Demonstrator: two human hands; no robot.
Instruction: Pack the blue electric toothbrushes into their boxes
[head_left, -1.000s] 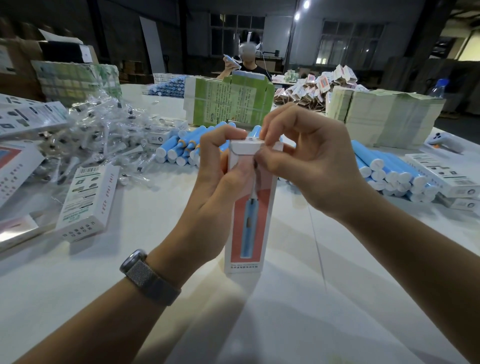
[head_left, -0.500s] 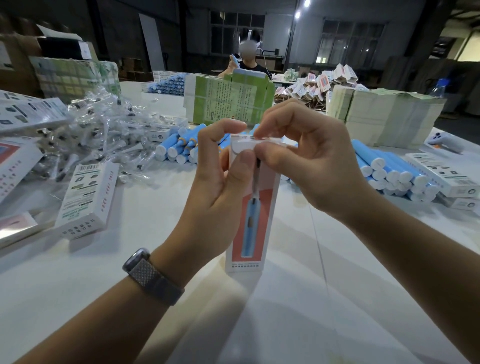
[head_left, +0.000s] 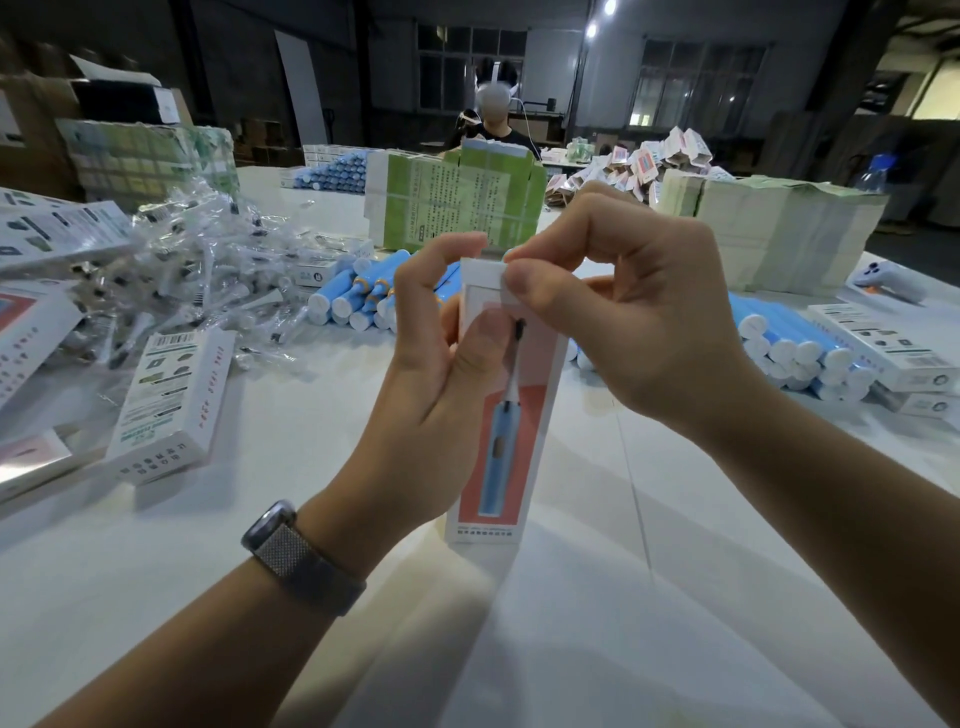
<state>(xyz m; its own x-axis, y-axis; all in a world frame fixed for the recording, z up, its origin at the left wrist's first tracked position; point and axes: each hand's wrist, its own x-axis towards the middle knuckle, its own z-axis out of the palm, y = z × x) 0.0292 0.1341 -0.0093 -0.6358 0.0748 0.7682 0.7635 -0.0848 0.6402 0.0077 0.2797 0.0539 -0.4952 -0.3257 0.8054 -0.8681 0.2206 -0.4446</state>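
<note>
toothbrush box (head_left: 506, 415) stands upright on its short end on the white tabletop (head_left: 597, 623), centre of view, printed front toward the wearer; standing it this way puts the top flap within reach of both thumbs. left hand (head_left: 441, 358) wraps the upper part of the box, thumb flat on the front face, forefinger hooked over the top edge, likely to steady it and keep the walls square. right hand (head_left: 639, 312) pinches the top corner, thumb on the front and fingers curled behind, probably pressing the flap home. whether a brush is inside cannot be told; the box is opaque. judged step: closing, nearly done for this one. supplies sit in an arc for short reaches: loose blue toothbrush handles (head_left: 358, 301) just behind the box and a second heap (head_left: 795, 348) to the right, bagged brush heads (head_left: 202, 280) piled at left, finished boxes (head_left: 174, 405) lying flat at left. a green bundle of leaflets (head_left: 457, 202) stands behind. another person sits at the far end.
</note>
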